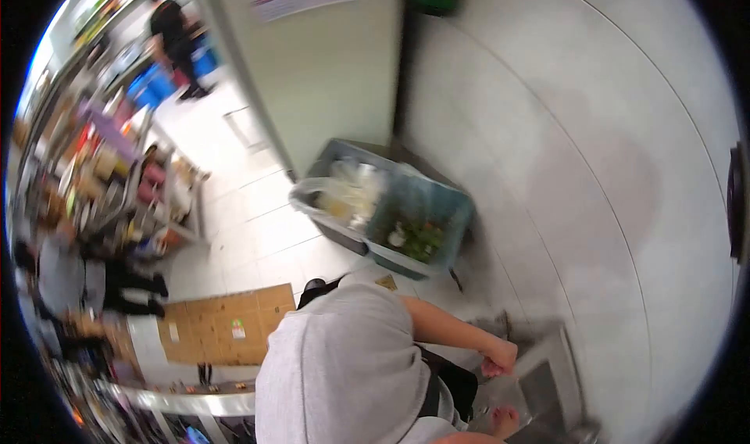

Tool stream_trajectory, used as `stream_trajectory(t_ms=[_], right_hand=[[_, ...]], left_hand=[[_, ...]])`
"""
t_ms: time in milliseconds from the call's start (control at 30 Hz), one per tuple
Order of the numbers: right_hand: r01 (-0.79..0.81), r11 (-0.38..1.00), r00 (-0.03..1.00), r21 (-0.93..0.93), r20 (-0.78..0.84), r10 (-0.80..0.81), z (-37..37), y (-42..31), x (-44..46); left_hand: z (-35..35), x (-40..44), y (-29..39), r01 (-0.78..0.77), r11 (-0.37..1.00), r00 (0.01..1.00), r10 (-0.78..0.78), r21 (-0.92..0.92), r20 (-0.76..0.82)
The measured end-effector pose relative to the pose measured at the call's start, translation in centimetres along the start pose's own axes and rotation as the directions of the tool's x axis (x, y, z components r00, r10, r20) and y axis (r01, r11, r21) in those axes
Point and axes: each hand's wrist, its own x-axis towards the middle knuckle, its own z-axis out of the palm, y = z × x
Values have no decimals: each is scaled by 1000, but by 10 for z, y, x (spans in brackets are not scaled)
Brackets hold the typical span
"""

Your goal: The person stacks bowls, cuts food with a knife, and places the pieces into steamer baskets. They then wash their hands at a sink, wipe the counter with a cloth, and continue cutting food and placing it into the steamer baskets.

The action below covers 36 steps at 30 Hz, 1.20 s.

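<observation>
My left hand (500,356) is over the near part of a metal sink (574,374), its fingers curled in. Whatever it may hold is too small and blurred to make out. Lower down, close to the bottom edge, my right hand (505,420) shows only in part, near the sink's inner side, with its fingers smeared. The two hands are apart. My grey sleeve and torso (344,366) fill the bottom middle.
Beside me stand a grey bin (324,229) with plastic bags and a green bin (461,217) with leafy scraps. Flattened cardboard (226,327) lies on the floor. One person (173,34) stands far back, another (70,276) at the left by a loaded shelf (129,194).
</observation>
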Motion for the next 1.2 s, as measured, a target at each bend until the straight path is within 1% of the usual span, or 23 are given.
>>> stream_trajectory(t_ms=[100, 200, 267, 300, 333, 367, 400, 433, 467, 533, 567, 633, 700, 733, 767, 800, 867, 933, 1000, 1067, 1100, 1133, 1200], right_hand=[[355, 874, 814, 331, 350, -463, 103, -113, -89], [475, 879, 700, 41, 588, -405, 257, -220, -194], [290, 870, 369, 398, 793, -485, 375, -215, -152], [136, 964, 388, 230, 883, -266, 446, -197, -175], [-15, 999, 385, 40, 922, -31, 518, -180, -198], [160, 983, 396, -85, 918, 15, 574, -144, -199], [573, 814, 362, -93, 920, -150, 620, -104, -196], [852, 524, 198, 15, 916, -348, 671, -79, -202], [921, 357, 23, 160, 889, -458, 719, -59, -226], [943, 331, 15, 34, 989, -145, 799, -73, -331], [901, 414, -115, 129, 992, -57, 840, -75, -383], [834, 476, -310, 279, 951, -13, 929, -71, -472], [780, 486, -447, 393, 895, -6, 1002, -88, -578], [718, 540, -504, 439, 863, -31, 1043, -95, -619], [702, 543, -530, 461, 847, -34, 1084, -101, -656], [655, 588, -579, 475, 815, -15, 1125, -104, -695], [592, 601, -677, 537, 736, 8, 1199, -116, -778], [541, 504, -765, 673, 642, -36, 1259, -126, -860], [390, 625, -834, 677, 547, -73, 1316, -132, -951], [174, 822, -880, 542, 460, -117, 1326, -156, -1059], [164, 700, -903, 695, 391, -177, 1335, -154, -1113], [49, 686, -921, 726, 298, -250, 1326, -169, -1161], [-54, 758, -973, 650, 136, -186, 1317, -159, -1234]], left_hand=[[-84, -256, -20, -93, 978, 926, 16, -186, -377], [-105, -492, -104, -199, 927, 626, -129, -317, -769], [-97, -619, -227, -694, 574, 468, -99, -434, -878], [-77, -667, -286, -730, 303, 508, -358, -613, -783], [-49, -706, -367, -624, 476, 302, -585, -620, -752], [-16, -742, -428, 247, 707, 71, -695, -663, -715], [7, -774, -455, 618, 519, 15, -759, -590, -651], [12, -812, -461, 693, 453, -20, -765, -561, -644], [5, -865, -528, 445, 702, 46, -637, -556, -769], [3, -980, -469, 540, 472, -438, -549, -697, -712], [-4, -1040, -466, 363, 599, -692, -340, -714, -637], [-35, -1166, -414, 131, 698, -945, -126, -704, -301], [-59, -1275, -369, 143, 888, -989, 147, -437, -24], [-75, -1333, -355, -137, 981, -989, -127, -137, 79], [-75, -1369, -315, -167, 976, -986, -162, -140, 52], [-84, -1418, -318, -153, 975, -944, -96, -160, 317], [-91, -1531, -360, -114, 917, -646, 224, -383, 729], [-80, -1506, -300, -56, 964, -830, 100, -260, 549], [-57, -1502, -347, 189, 981, -905, 157, 43, 396], [-50, -1437, -295, 95, 538, -982, -89, 837, 168], [-27, -1430, -318, 45, 372, -995, 103, 927, 7], [-56, -1417, -276, -14, 485, -960, -252, 874, 125], [-61, -1427, -344, -151, 592, -928, -361, 792, 93]])
